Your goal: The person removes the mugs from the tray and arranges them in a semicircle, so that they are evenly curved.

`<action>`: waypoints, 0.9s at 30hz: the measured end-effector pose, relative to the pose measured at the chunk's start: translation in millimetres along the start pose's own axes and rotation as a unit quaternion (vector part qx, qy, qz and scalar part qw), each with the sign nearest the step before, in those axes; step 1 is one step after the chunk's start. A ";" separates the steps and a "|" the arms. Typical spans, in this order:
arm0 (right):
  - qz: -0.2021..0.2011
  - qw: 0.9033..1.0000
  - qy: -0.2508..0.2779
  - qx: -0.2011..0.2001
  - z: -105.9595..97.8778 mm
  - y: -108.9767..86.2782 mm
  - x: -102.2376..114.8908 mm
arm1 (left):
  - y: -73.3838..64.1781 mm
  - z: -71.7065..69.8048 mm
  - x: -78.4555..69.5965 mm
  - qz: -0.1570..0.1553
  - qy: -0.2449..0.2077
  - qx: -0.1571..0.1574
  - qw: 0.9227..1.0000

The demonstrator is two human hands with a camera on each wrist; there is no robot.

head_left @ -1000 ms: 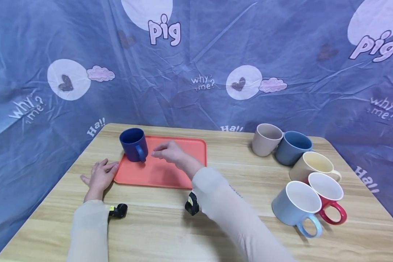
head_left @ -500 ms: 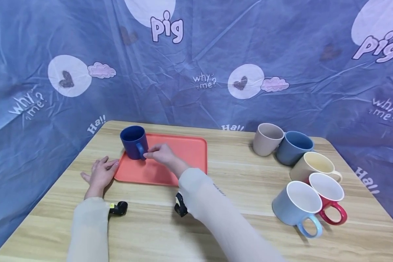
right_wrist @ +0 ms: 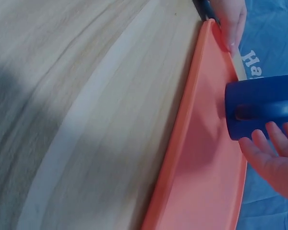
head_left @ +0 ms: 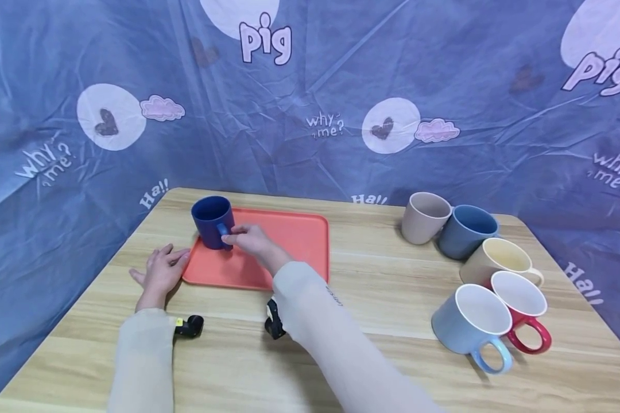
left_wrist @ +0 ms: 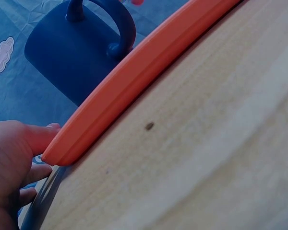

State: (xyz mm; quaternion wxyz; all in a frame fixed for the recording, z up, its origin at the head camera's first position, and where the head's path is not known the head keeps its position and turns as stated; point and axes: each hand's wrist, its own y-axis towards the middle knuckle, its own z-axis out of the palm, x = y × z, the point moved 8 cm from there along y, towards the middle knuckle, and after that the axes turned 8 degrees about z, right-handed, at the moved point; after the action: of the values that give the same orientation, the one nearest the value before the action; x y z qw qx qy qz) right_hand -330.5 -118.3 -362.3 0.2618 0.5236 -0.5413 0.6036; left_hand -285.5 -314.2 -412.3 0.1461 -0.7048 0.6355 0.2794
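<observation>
A dark blue mug (head_left: 212, 222) stands upright on the left end of an orange-red tray (head_left: 289, 241), its handle turned toward the right hand. My right hand (head_left: 251, 240) reaches in from the right with its fingertips at the handle. In the right wrist view the fingers (right_wrist: 277, 139) are spread and loosely bent beside the mug (right_wrist: 240, 91), not curled round the handle; whether they touch it I cannot tell. My left hand (head_left: 161, 271) lies on the table at the tray's left edge. In the left wrist view a finger (left_wrist: 41, 136) touches the tray's corner (left_wrist: 69, 148).
Several mugs stand at the right: a greyish one (head_left: 418, 226), a slate blue one (head_left: 462, 238), a cream one (head_left: 477, 264), a red one (head_left: 522, 307) and a light blue one (head_left: 454, 324). A blue printed cloth (head_left: 310, 160) hangs behind the wooden table (head_left: 372, 264).
My right hand has moved left across the tray to the blue mug's handle. The left hand has stayed at the tray's edge, and the view has shifted slightly.
</observation>
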 end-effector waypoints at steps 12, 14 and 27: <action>0.007 0.995 0.064 0.071 16.8 4.0 -3.7 | -0.4 -2.3 1.4 -0.003 0.004 -0.002 1.000; 0.002 0.995 0.062 0.074 17.7 4.3 -3.5 | -0.8 -2.7 0.7 -0.002 0.004 -0.003 1.000; 0.014 0.995 0.070 0.068 13.1 5.5 -12.2 | -0.8 0.3 -1.2 0.002 -0.005 0.001 1.000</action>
State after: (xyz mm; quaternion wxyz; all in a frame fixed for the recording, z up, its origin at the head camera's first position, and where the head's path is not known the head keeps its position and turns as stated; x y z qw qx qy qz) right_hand -327.0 -128.9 -377.3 0.2547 0.4888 -0.4869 0.6776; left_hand -284.8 -312.9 -411.9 0.1494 -0.7023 0.6363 0.2823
